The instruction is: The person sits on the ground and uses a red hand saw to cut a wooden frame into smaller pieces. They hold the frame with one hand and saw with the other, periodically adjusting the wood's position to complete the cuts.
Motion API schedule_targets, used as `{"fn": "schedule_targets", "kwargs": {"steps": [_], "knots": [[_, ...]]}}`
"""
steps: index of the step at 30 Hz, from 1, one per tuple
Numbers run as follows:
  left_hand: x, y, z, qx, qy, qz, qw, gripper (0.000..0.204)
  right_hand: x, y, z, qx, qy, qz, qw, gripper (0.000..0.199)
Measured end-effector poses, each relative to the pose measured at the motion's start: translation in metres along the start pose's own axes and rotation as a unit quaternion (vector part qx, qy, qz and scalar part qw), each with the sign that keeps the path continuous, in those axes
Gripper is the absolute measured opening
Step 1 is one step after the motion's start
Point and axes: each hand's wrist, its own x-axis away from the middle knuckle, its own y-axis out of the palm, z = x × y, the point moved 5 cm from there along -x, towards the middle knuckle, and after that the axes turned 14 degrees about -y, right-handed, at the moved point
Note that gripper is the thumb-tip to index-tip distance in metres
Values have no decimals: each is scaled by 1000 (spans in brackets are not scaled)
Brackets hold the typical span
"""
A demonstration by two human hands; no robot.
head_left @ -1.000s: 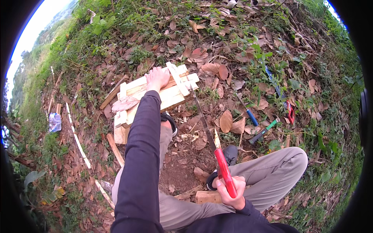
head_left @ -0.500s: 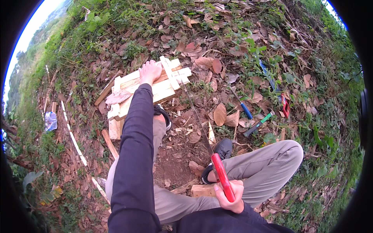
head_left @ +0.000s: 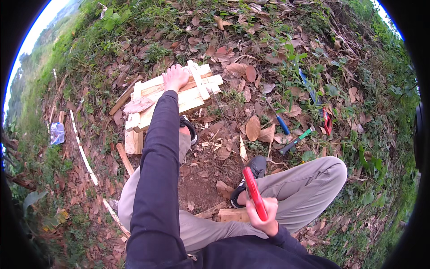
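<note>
My right hand (head_left: 263, 216) is wrapped round the red handle of a handsaw (head_left: 254, 190). The saw's long, thin blade slants up and away to the left. Its far end meets the right end of a pale wooden slat assembly (head_left: 188, 99), beside a short crosspiece (head_left: 198, 80). I cannot tell how deep the blade sits in the wood. Over the far edge of the assembly my left hand (head_left: 176, 78) is bent, gripping it from above. A dry leaf (head_left: 139, 105) lies on the slats. Under the assembly's left end stands a wooden block (head_left: 134, 142).
To the right lie a blue-handled tool (head_left: 282, 123), a hammer (head_left: 297, 141) with a green and dark handle, and another saw (head_left: 326, 121) with a red handle. A wood block (head_left: 234, 215) sits by my leg. Thin strips (head_left: 84, 154) and a clear plastic bag (head_left: 57, 133) are at left.
My right hand and the saw handle have moved slightly forward, away from me. The slat assembly and my left hand appear a little farther right.
</note>
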Motion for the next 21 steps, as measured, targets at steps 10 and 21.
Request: {"fn": "schedule_targets", "kwargs": {"steps": [10, 21], "knots": [[-12, 14, -1, -8, -20, -26, 999, 61, 18, 18, -15, -37, 11, -7, 999, 23], [-14, 13, 5, -16, -14, -49, 999, 64, 59, -23, -20, -48, 44, -3, 998, 16]]}}
